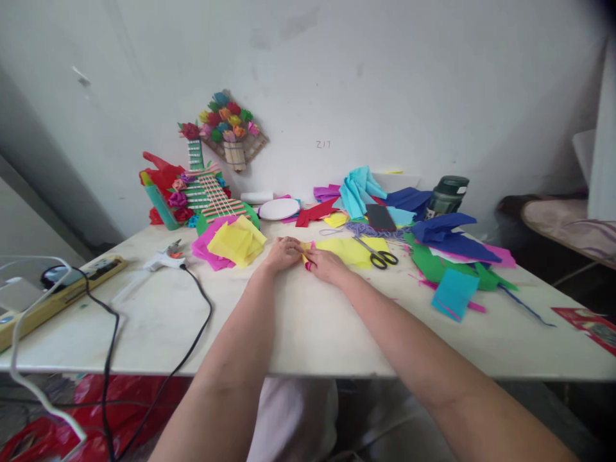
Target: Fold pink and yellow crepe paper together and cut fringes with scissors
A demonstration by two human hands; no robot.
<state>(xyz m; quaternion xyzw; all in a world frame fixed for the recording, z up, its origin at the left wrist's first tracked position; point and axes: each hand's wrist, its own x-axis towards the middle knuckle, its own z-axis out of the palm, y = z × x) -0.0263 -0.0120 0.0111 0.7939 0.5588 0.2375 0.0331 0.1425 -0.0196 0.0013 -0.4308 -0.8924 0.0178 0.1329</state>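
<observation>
My left hand (285, 253) and my right hand (328, 264) meet near the middle of the table. Between their fingertips they pinch a small piece of yellow paper (305, 252), with bits of pink showing at its edges. How the piece is folded is mostly hidden by the fingers. Just beyond my right hand lies a flat yellow paper sheet (347, 249). Black-handled scissors (380, 258) rest on that sheet's right end. To the left of my left hand, square yellow sheets (237, 241) are piled on magenta paper (212, 242).
A hot glue gun (165, 258) trails its black cord across the table's left side, near a power strip (62, 296). Paper-flower crafts (206, 192) stand at the back left. Blue and green papers (436, 264), purple yarn (368, 231), a phone (380, 217) and a dark bottle (447, 196) lie right.
</observation>
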